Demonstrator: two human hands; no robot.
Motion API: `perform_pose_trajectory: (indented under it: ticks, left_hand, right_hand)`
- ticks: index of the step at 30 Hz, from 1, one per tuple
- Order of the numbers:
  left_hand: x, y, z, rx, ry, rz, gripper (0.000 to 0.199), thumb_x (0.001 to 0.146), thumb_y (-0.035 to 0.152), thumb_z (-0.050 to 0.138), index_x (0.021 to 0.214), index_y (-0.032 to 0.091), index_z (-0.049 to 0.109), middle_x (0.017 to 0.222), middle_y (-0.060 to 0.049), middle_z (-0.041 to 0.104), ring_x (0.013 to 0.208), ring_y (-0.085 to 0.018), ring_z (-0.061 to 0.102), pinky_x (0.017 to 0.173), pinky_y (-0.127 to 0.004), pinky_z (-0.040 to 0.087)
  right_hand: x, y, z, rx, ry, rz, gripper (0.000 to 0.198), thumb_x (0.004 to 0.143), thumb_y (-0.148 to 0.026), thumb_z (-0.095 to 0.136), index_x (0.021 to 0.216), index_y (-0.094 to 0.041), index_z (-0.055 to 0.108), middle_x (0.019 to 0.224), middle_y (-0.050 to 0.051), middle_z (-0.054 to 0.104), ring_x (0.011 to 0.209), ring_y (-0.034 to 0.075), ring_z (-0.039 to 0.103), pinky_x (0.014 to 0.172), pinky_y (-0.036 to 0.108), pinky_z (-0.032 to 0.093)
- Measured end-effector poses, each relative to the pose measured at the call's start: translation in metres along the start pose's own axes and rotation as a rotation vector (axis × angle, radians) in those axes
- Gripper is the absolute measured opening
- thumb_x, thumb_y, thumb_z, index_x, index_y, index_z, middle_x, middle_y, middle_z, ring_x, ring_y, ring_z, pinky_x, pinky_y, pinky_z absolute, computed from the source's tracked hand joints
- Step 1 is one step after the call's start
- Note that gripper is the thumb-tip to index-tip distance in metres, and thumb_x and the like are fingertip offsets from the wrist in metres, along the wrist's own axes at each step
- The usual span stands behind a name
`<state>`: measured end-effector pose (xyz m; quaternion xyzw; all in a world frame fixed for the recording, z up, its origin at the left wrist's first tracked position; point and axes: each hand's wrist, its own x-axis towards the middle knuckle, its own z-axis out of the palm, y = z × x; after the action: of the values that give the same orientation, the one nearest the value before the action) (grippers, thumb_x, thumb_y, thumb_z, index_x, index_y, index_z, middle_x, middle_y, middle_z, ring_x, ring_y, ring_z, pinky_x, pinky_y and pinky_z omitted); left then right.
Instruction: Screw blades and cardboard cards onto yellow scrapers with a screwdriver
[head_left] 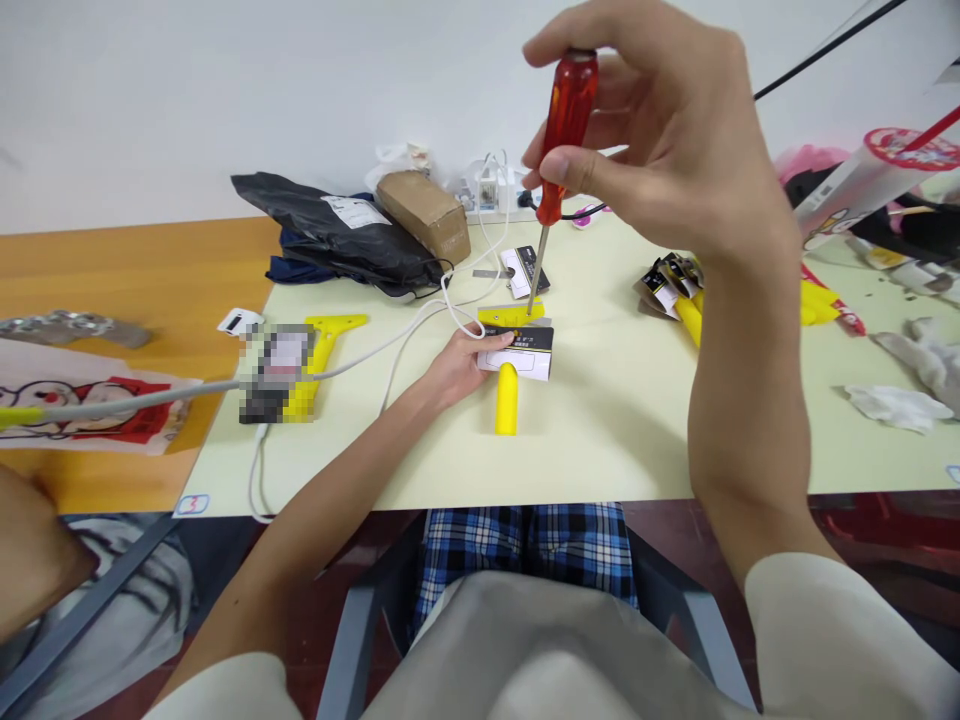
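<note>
My right hand (637, 150) is raised, its fingers closed around the red handle of a screwdriver (568, 115). The metal shaft slants down, and its tip meets or hovers just over the head of a yellow scraper (508, 400); contact is hard to tell. That scraper lies on the table with its handle toward me and a black-and-white card sleeve (529, 352) around its neck. Gripping the sleeve and scraper from the left is my left hand (461, 365), thumb on top. Behind the scraper head are another card (525, 270) and a thin grey strip, perhaps a blade (491, 274).
Left on the pale table (600, 420) lies another yellow scraper (322, 350) beside a blurred-out device. White cables (405, 335) cross toward a power strip (491, 190). A black bag (337, 235) and cardboard box (427, 215) stand behind. More carded scrapers (679, 290) lie right. Another person's arm (37, 550) shows left.
</note>
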<state>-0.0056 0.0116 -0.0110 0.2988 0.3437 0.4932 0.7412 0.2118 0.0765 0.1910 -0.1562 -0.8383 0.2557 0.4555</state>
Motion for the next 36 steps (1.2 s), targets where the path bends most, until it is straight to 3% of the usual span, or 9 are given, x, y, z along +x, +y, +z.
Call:
perform_pose_trajectory:
  ticks: [3, 5, 9, 13, 18, 22, 27, 32, 36]
  left_hand:
    - [0.000, 0.000, 0.000, -0.006, -0.009, 0.001, 0.036, 0.077, 0.017, 0.100, 0.111, 0.014, 0.087, 0.115, -0.012, 0.088, 0.098, -0.024, 0.083, 0.094, -0.035, 0.061]
    - [0.000, 0.000, 0.000, -0.013, -0.004, 0.001, 0.035, 0.078, 0.017, 0.100, 0.110, 0.013, 0.087, 0.114, -0.011, 0.088, 0.096, -0.023, 0.083, 0.093, -0.034, 0.061]
    - [0.001, -0.001, 0.000, -0.015, 0.021, 0.009, 0.034, 0.078, 0.017, 0.100, 0.109, 0.013, 0.087, 0.114, -0.011, 0.088, 0.099, -0.023, 0.083, 0.094, -0.034, 0.061]
    - [0.000, -0.001, 0.000, -0.018, 0.012, 0.004, 0.036, 0.077, 0.017, 0.101, 0.110, 0.013, 0.087, 0.116, -0.013, 0.088, 0.103, -0.026, 0.083, 0.096, -0.036, 0.060]
    - [0.000, -0.001, -0.001, -0.013, 0.016, 0.006, 0.035, 0.079, 0.018, 0.100, 0.111, 0.013, 0.087, 0.117, -0.013, 0.088, 0.104, -0.025, 0.083, 0.096, -0.035, 0.061]
    - [0.001, -0.001, -0.001, -0.023, 0.017, -0.001, 0.036, 0.077, 0.016, 0.101, 0.109, 0.012, 0.086, 0.112, -0.011, 0.089, 0.095, -0.021, 0.083, 0.091, -0.032, 0.061]
    - [0.000, 0.000, 0.001, -0.032, -0.002, -0.007, 0.036, 0.077, 0.015, 0.100, 0.110, 0.012, 0.086, 0.111, -0.011, 0.089, 0.092, -0.020, 0.083, 0.091, -0.031, 0.061]
    - [0.001, -0.001, 0.000, -0.036, 0.011, -0.001, 0.034, 0.078, 0.016, 0.099, 0.109, 0.013, 0.087, 0.114, -0.010, 0.089, 0.096, -0.020, 0.083, 0.095, -0.030, 0.062]
    - [0.000, 0.000, 0.001, -0.016, -0.004, -0.003, 0.033, 0.078, 0.016, 0.099, 0.109, 0.014, 0.087, 0.114, -0.010, 0.089, 0.095, -0.021, 0.083, 0.093, -0.032, 0.062]
  right_hand:
    - [0.001, 0.003, -0.002, -0.180, 0.047, -0.009, 0.046, 0.089, -0.027, 0.090, 0.133, -0.033, 0.078, 0.129, -0.001, 0.076, 0.096, 0.018, 0.072, 0.086, 0.033, 0.063]
    - [0.000, 0.003, -0.002, -0.223, 0.028, 0.005, 0.045, 0.097, -0.032, 0.083, 0.142, -0.031, 0.074, 0.127, 0.002, 0.076, 0.100, 0.018, 0.070, 0.089, 0.032, 0.062]
    - [-0.001, 0.000, -0.002, -0.017, -0.070, 0.019, 0.044, 0.101, -0.031, 0.077, 0.145, -0.029, 0.071, 0.126, 0.004, 0.075, 0.116, 0.022, 0.075, 0.099, 0.036, 0.065]
    - [0.000, 0.001, -0.003, -0.139, 0.030, -0.001, 0.050, 0.086, -0.019, 0.091, 0.133, -0.030, 0.078, 0.104, 0.000, 0.074, 0.092, 0.018, 0.072, 0.085, 0.032, 0.061]
    - [-0.002, 0.010, -0.004, -0.218, -0.024, 0.020, 0.050, 0.098, -0.022, 0.076, 0.145, -0.033, 0.070, 0.132, 0.001, 0.074, 0.105, 0.017, 0.069, 0.080, 0.028, 0.059]
    - [-0.002, 0.007, -0.009, -0.143, -0.091, 0.017, 0.052, 0.097, -0.019, 0.074, 0.146, -0.034, 0.066, 0.132, -0.001, 0.075, 0.111, 0.017, 0.076, 0.094, 0.029, 0.066]
    - [0.004, 0.003, -0.012, -0.336, -0.043, 0.044, 0.041, 0.092, -0.033, 0.088, 0.130, -0.036, 0.074, 0.124, -0.006, 0.073, 0.089, 0.007, 0.068, 0.078, 0.014, 0.061]
    - [0.003, 0.011, -0.014, -0.155, -0.201, -0.054, 0.055, 0.099, -0.023, 0.070, 0.153, -0.030, 0.060, 0.146, 0.000, 0.063, 0.119, 0.012, 0.075, 0.084, 0.016, 0.067]
    - [0.003, 0.006, -0.015, -0.181, -0.110, -0.001, 0.047, 0.092, -0.021, 0.085, 0.137, -0.029, 0.072, 0.133, -0.004, 0.071, 0.099, 0.011, 0.079, 0.087, 0.020, 0.070]
